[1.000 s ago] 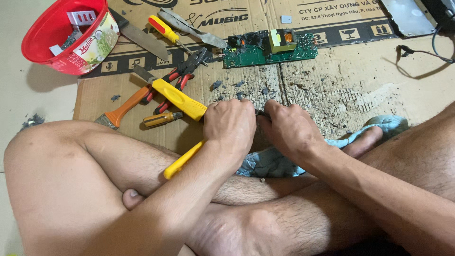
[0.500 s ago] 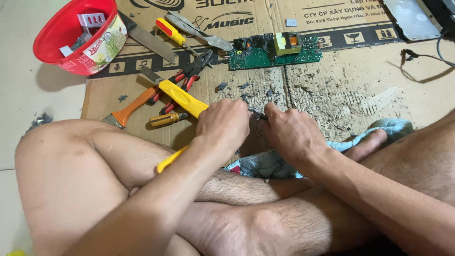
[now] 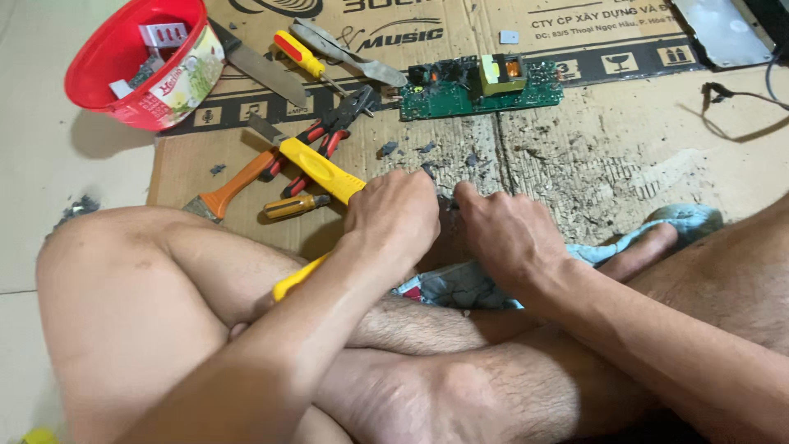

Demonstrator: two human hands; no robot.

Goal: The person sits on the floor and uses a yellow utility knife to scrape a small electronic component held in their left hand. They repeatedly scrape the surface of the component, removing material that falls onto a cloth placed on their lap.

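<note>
Left hand [image 3: 394,215] clenched on yellow-handled tool [image 3: 320,168], right hand [image 3: 505,234] pinching small hidden workpiece against cardboard sheet [image 3: 575,156] for support, green circuit board [image 3: 481,86] set aside beyond.

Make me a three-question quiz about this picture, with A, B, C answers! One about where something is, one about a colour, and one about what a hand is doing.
1. Where is the green circuit board?
A. In the bowl
B. On the cardboard sheet
C. On a knee

2. What colour is the plastic bowl?
A. Red
B. Blue
C. White

3. What is the left hand doing?
A. Resting open and flat
B. Pointing at the bowl
C. Closed around a yellow-handled tool

Answers:
1. B, the board lies flat on the cardboard, beyond both hands.
2. A, its rim and wall are red.
3. C, the fingers wrap the tool and the yellow handle sticks out under the wrist, close by the right hand.
</note>
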